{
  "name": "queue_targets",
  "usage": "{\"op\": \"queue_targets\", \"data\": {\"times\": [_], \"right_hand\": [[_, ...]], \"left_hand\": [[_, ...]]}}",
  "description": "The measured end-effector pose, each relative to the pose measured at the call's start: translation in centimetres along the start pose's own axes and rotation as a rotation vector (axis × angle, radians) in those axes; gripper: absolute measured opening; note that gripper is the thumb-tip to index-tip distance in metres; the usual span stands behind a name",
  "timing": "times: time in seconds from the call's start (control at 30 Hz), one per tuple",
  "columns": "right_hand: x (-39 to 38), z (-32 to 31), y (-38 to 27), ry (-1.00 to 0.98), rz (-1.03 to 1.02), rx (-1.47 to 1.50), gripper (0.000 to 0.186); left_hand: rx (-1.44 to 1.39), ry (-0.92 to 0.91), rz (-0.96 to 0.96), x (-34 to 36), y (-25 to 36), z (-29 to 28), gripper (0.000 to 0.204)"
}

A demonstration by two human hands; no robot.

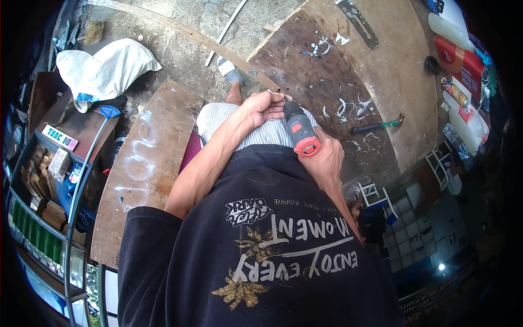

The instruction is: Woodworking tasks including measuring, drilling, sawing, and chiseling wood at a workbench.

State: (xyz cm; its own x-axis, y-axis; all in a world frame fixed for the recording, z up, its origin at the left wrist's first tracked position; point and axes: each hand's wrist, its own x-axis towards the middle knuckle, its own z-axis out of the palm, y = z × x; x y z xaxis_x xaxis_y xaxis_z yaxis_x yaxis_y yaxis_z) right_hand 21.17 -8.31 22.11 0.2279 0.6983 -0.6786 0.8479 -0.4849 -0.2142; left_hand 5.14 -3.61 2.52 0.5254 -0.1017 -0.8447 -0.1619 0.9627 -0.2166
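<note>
My right hand [330,158] grips a grey and red cordless drill [301,131]. Its black chuck points away from me, toward the fingertips of my left hand [262,108]. Those fingers are pinched together beside the chuck, around something too small to name. Both hands are over my lap, above striped light shorts [218,121]. A long thin wooden strip [185,35] runs from the far left and ends close to my left fingertips; whether they touch it I cannot tell. To the right lies a brown wooden board [316,60] with a hammer [376,127] on it.
Curled white scraps [343,109] litter the board, and a dark slotted bar [357,23] lies farther back. At left are a stained plank [143,158], a white sack [106,71] and a glass-sided cabinet [46,218] with wood blocks. A spray can [455,92] and containers line the right.
</note>
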Motion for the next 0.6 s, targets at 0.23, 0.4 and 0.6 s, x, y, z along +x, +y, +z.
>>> {"op": "queue_targets", "data": {"times": [0.23, 0.4, 0.6], "right_hand": [[0.1, 0.1, 0.0, -0.015, 0.039, 0.046, 0.045], [0.6, -0.2, -0.8, -0.080, 0.106, -0.031, 0.054], [0.7, 0.0, -0.9, -0.075, 0.151, -0.043, 0.055]], "left_hand": [[-0.018, -0.006, 0.011, -0.3, 0.1, 0.0, 0.019], [-0.040, -0.034, -0.008, 0.1, 0.3, -0.2, 0.020], [0.073, 0.119, 0.070, -2.5, 1.6, 0.2, 0.027]]}}
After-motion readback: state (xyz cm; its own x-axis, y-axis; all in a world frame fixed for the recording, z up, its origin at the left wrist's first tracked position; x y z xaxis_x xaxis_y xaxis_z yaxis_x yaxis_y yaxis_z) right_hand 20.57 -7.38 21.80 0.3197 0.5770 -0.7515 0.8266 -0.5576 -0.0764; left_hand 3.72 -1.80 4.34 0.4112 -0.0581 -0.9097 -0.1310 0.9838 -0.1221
